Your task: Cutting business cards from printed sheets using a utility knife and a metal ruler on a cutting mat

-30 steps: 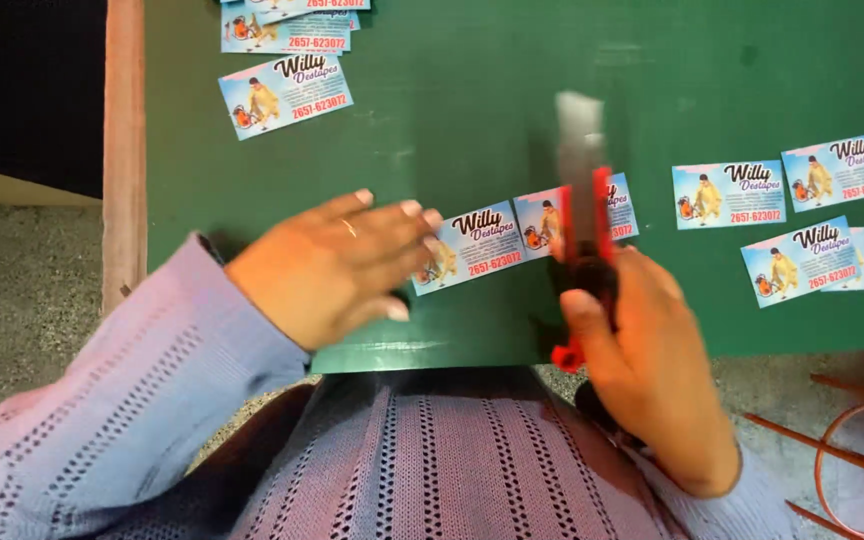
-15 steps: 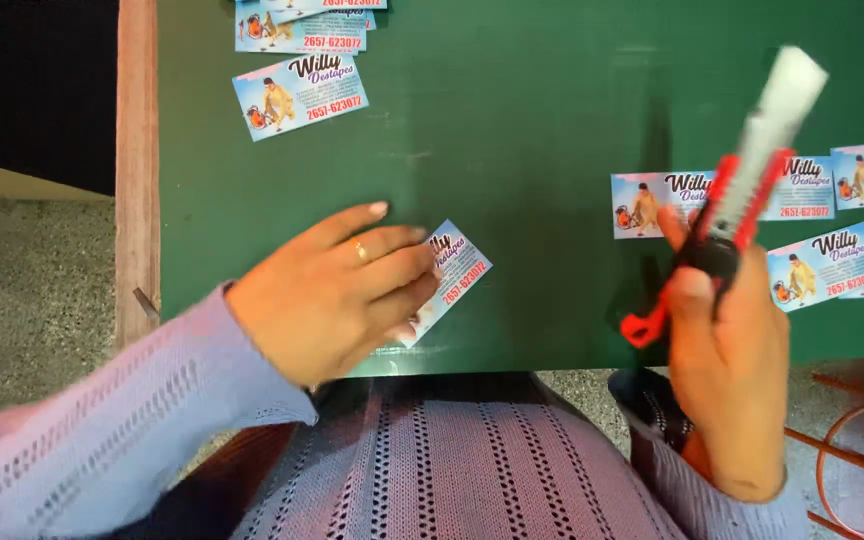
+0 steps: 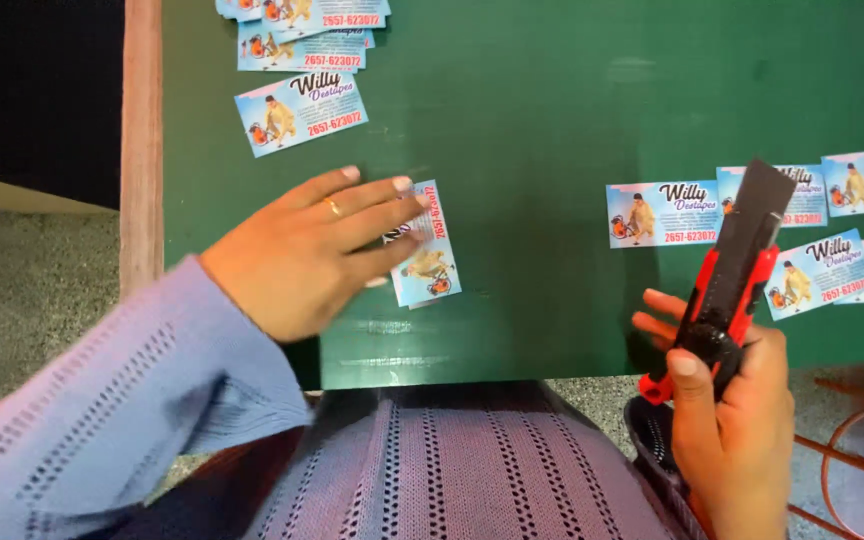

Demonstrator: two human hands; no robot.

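Note:
My left hand (image 3: 307, 250) lies flat on the green cutting mat (image 3: 552, 120), fingertips pressing on a small printed card (image 3: 427, 255) turned lengthwise toward me; a second card edge shows under it. My right hand (image 3: 737, 400) grips a red and black utility knife (image 3: 727, 285) by its handle, held off the mat's front right edge with the blade end pointing up and away. A ring shows on a left finger.
Several printed cards lie at the mat's right (image 3: 664, 213) and in a loose stack at the top left (image 3: 300, 110). A wooden strip (image 3: 140, 150) borders the mat's left side. A copper-coloured metal ring (image 3: 857, 470) sits low at the right.
My left hand slid the cut card left and turned it lengthwise. My right hand lifted the knife off the mat and drew it back to the right.

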